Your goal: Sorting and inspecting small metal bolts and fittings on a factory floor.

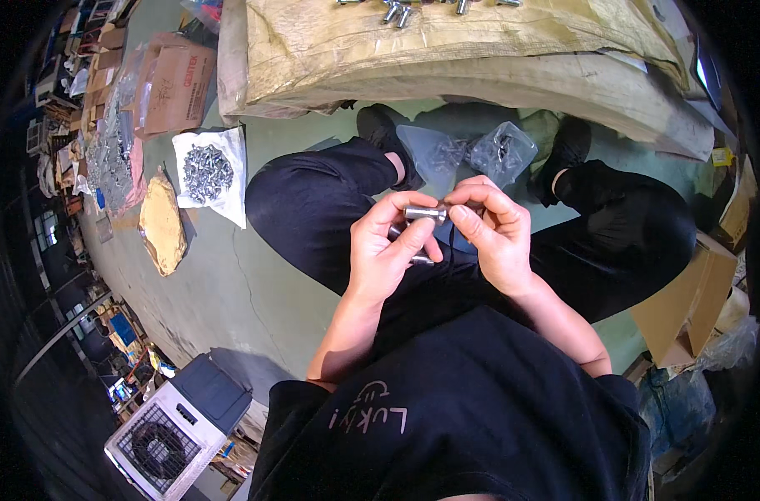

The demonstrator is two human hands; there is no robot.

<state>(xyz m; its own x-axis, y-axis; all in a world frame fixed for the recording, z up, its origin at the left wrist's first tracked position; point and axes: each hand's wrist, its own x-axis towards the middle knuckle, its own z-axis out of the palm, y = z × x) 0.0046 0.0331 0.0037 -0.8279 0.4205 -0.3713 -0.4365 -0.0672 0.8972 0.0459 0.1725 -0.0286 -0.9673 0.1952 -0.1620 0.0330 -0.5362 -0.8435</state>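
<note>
My left hand (375, 257) pinches a shiny metal cylindrical part (424, 214) between thumb and forefinger, above my lap. More metal pieces, one of them a cylinder (422, 260), sit in the curled lower fingers of the same hand. From the other side, my right hand (504, 240) closes its thumb and fingertips on the right end of the cylindrical part. Whether those fingertips also hold a small separate piece is hidden. Similar metal parts (397, 14) lie on the cloth-covered surface (447, 42) ahead of me.
Clear plastic bags (502, 154) with small parts rest on the floor between my feet. Left lies a white sack (235, 175) bearing many small metal pieces, beside a yellowish slab (161, 225) and a cardboard box (175, 83). A fan unit (159, 442) stands lower left, an open carton (681, 301) right.
</note>
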